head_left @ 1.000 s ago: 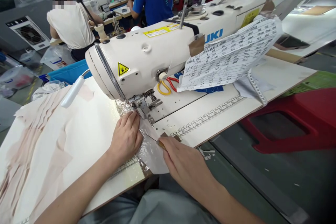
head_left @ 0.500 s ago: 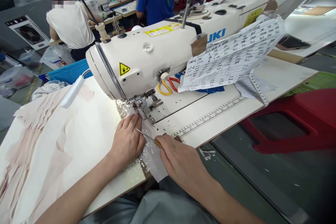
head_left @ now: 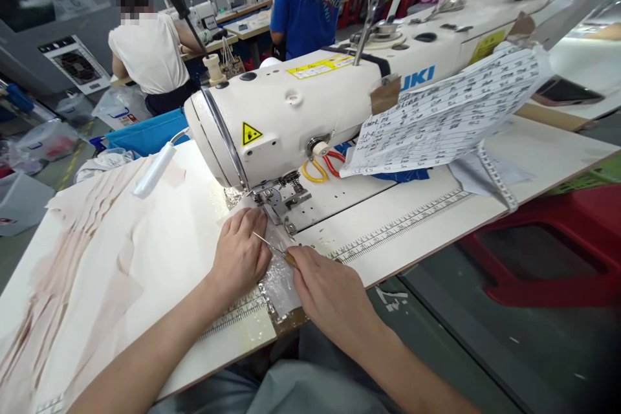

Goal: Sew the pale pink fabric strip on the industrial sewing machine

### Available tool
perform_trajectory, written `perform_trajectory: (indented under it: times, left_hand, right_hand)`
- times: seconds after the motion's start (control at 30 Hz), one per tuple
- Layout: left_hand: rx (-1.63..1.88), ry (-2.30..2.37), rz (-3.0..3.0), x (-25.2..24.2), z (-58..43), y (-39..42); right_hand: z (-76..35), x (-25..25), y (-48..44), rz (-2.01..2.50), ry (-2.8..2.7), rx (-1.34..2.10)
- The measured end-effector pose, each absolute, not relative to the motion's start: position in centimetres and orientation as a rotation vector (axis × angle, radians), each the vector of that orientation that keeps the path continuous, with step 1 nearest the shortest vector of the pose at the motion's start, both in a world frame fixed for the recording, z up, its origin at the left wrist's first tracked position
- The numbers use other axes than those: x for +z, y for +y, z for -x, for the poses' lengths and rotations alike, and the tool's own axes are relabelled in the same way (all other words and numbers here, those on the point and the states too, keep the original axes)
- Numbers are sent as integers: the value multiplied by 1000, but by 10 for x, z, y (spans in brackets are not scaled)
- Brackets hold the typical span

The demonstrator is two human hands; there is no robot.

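My left hand point(head_left: 239, 257) lies flat with fingers together on a small pale fabric piece point(head_left: 284, 281), just in front of the presser foot point(head_left: 277, 199) of a white sewing machine point(head_left: 310, 103). My right hand point(head_left: 326, 288) is closed on a thin awl point(head_left: 276, 250) with a wooden handle. Its metal tip points toward my left fingertips, over the fabric. The fabric lies on shiny tape at the table's front edge.
A stack of pale pink fabric pieces point(head_left: 82, 233) lies on the table at left. Yellow and red scissors point(head_left: 324, 167) and a printed sheet point(head_left: 446, 110) sit behind the needle. A red stool point(head_left: 548, 252) stands at right. Two people work at machines behind.
The fabric piece has moved toward the presser foot, with less of it over the table edge. Both hands followed it forward, and the view shifted slightly.
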State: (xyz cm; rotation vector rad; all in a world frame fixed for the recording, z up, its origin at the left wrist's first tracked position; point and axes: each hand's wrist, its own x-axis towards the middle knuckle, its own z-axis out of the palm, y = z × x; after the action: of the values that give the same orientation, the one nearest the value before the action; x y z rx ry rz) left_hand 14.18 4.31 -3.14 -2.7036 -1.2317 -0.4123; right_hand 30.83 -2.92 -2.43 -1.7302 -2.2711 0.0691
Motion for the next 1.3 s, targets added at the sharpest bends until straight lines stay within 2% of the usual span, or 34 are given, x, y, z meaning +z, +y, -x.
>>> perform_trajectory:
  times: [0.17, 0.37, 0.83, 1.07, 1.3]
  left_hand:
    - [-392, -1328, 2662, -32, -140, 50]
    - [-397, -1224, 2637, -32, -132, 57]
    - [-348, -1161, 2713, -34, -141, 41]
    - [-349, -1191, 2706, -32, -144, 36]
    - [-310, -1128, 2721, -34, -141, 34]
  right_hand:
    - [-304, -24, -26, 1762, -2256, 131]
    - [-306, -29, -32, 1696, -2179, 219]
    - [-325, -34, -38, 1581, -1986, 154]
    - [-343, -41, -36, 1591, -1821, 367]
    - [-342, -43, -37, 1598, -1809, 387]
